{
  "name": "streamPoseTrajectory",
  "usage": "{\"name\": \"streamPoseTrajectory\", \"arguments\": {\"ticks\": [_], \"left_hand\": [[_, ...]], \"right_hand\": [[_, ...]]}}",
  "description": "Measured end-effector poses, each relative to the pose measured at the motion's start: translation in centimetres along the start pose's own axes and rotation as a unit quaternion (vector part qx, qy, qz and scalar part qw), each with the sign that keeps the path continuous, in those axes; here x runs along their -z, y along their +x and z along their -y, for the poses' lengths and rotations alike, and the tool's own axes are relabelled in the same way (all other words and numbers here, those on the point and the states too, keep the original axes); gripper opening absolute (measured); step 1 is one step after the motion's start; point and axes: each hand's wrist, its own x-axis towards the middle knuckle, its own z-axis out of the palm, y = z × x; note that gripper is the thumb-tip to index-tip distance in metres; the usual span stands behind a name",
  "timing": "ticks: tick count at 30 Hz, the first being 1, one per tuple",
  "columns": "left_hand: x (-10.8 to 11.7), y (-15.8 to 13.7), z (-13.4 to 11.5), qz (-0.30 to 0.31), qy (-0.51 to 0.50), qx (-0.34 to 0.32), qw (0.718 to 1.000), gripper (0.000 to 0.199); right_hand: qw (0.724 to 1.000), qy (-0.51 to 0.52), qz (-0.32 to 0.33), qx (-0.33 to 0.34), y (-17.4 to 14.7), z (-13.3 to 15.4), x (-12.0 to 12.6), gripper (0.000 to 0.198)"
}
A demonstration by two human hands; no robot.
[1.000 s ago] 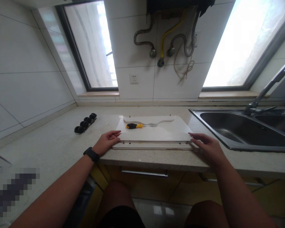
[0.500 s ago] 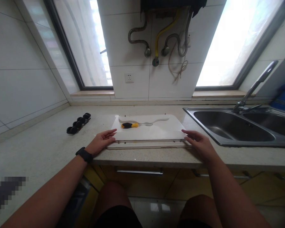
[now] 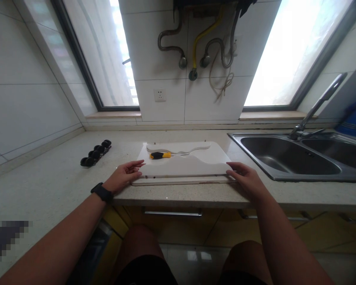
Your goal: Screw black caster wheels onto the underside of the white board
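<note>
A white panel with a wavy top edge (image 3: 184,167) stands tilted up on its long edge near the counter front. My left hand (image 3: 127,174) grips its left end and my right hand (image 3: 245,180) grips its right end. It rests on a flat white board (image 3: 216,152) lying on the counter. Behind it, on the board, lies a screwdriver with a yellow and black handle (image 3: 160,155), and beyond that a second wavy white panel (image 3: 178,147) lies flat. A black watch sits on my left wrist.
Several black caster wheels (image 3: 95,153) lie in a row on the counter to the left. A steel double sink (image 3: 287,157) with a tap (image 3: 314,111) is at the right. A wall socket (image 3: 160,95) and hoses hang behind. Drawers are below the counter edge.
The white panel held at both ends has been tipped up from nearly flat onto its long edge, showing its wavy edge. The view has shifted slightly right and down.
</note>
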Motion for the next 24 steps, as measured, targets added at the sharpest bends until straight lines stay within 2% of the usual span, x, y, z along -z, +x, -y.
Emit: {"name": "streamPoseTrajectory", "arguments": {"ticks": [6,10,18,24], "left_hand": [[-0.2,-0.1,-0.6,0.006,0.019,-0.008,1.000,0.066],[-0.3,-0.1,-1.0,0.005,0.064,-0.016,0.998,0.057],[0.0,0.0,-1.1,0.008,0.160,-0.027,0.987,0.052],[0.3,0.2,-1.8,0.042,0.213,-0.056,0.974,0.046]], "right_hand": [[1.000,0.009,-0.007,0.002,-0.2,-0.3,0.3,0.051],[1.000,0.016,-0.003,-0.001,-0.3,-0.2,0.3,0.050],[0.999,0.023,0.034,-0.004,-0.5,0.4,0.1,0.048],[1.000,0.003,0.030,0.004,-0.5,0.7,-0.1,0.048]]}}
